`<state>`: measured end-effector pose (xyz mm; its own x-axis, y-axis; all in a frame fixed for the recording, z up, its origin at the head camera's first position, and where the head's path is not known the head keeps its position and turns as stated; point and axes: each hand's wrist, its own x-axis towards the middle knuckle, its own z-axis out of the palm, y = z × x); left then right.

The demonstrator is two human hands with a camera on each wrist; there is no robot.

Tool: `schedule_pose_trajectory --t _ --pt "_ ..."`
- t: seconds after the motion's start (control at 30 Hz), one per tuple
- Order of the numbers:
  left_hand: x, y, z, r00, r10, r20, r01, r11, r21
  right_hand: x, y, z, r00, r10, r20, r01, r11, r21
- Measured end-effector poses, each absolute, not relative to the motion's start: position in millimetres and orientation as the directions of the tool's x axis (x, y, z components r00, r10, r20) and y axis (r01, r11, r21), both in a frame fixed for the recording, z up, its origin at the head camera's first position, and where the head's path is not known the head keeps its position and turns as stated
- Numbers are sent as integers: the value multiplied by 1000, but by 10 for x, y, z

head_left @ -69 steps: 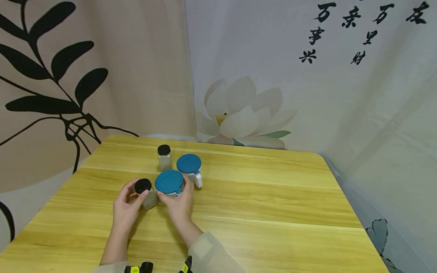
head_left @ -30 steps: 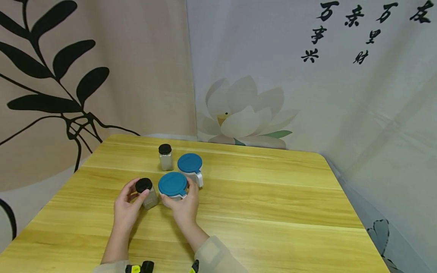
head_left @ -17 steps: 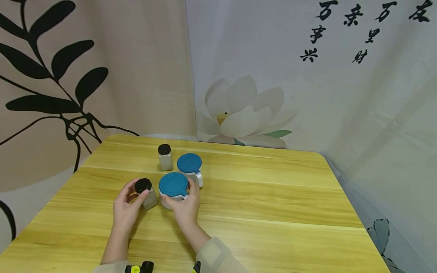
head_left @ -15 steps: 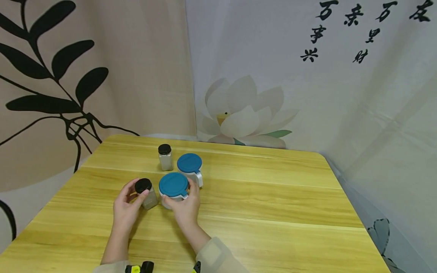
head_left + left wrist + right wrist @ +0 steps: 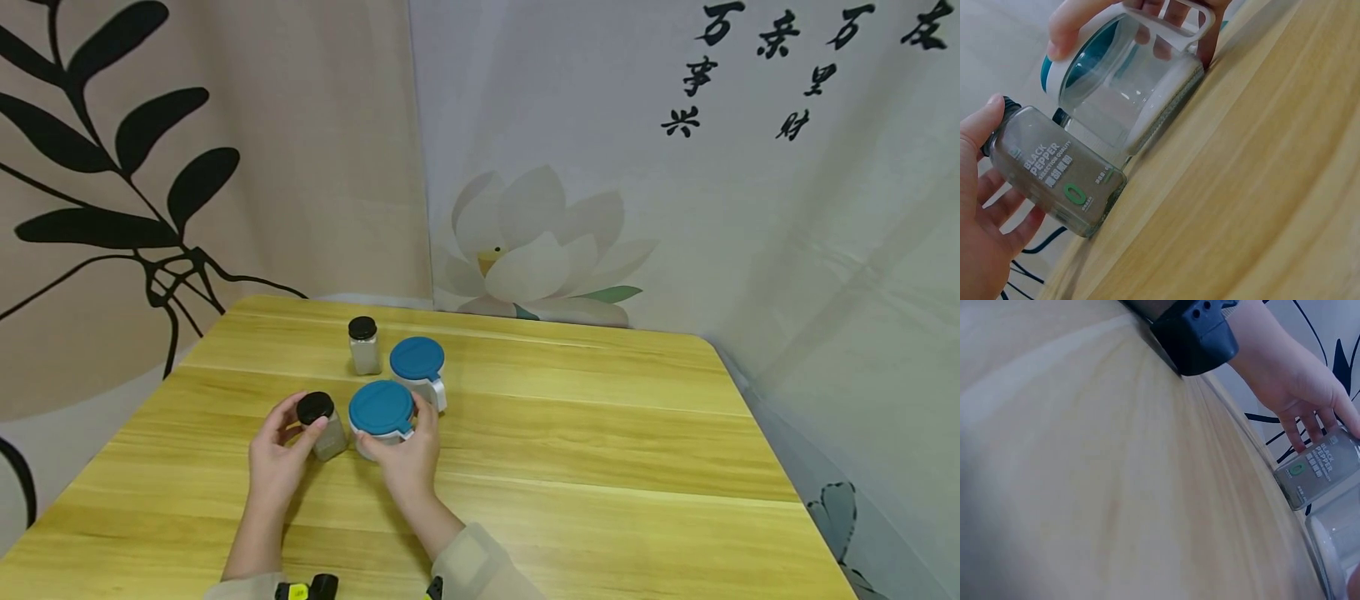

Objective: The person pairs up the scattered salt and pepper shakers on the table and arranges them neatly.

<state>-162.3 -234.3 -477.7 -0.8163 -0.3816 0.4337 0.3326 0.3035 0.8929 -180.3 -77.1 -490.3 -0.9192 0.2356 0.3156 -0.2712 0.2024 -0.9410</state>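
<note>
My left hand [image 5: 274,462] pinches a black-capped glass jar [image 5: 330,442] near its cap, thumb on one side and fingers on the other. In the left wrist view the label on this pepper jar [image 5: 1054,172] reads "BLACK PEPPER". Right beside it, my right hand [image 5: 408,462] grips a clear seasoning jar [image 5: 381,408] with a blue lid. Its white handle [image 5: 1175,31] and a layer of white grains at the bottom show in the left wrist view. Both jars stand upright on the table. In the right wrist view only part of the seasoning jar [image 5: 1338,531] shows.
Behind these stand a second black-capped jar [image 5: 365,354] and a second blue-lidded jar [image 5: 417,360] with a white handle. The wooden table [image 5: 600,442] extends far to the right. A printed curtain [image 5: 675,208] hangs behind its back edge.
The right hand and its seasoning jar have shifted slightly right and toward me, opening a small gap beside the pepper jar. In the last half second hardly anything has moved; the left hand stays put.
</note>
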Motion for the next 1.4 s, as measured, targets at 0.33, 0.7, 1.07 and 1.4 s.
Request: schedule_pose_trajectory --t 0.33,0.7,1.07,1.4 --pt "-1605 -2312 -4718 -830 -401 388 275 311 910 -1766 -749 -4898 -907 221 359 -307 236 -922" --pt "-1463 -2202 -4464 -834 -385 394 283 314 906 -1760 -751 -4922 -897 213 387 -325 276 -905" --pt "-1524 -2254 -4575 -835 -394 383 275 305 912 -1741 -759 -4937 -897 200 394 -329 294 -897" --pt "-1615 -2356 -4776 -832 -395 390 282 305 910 -1740 -737 -4908 -922 172 346 -289 286 -914"
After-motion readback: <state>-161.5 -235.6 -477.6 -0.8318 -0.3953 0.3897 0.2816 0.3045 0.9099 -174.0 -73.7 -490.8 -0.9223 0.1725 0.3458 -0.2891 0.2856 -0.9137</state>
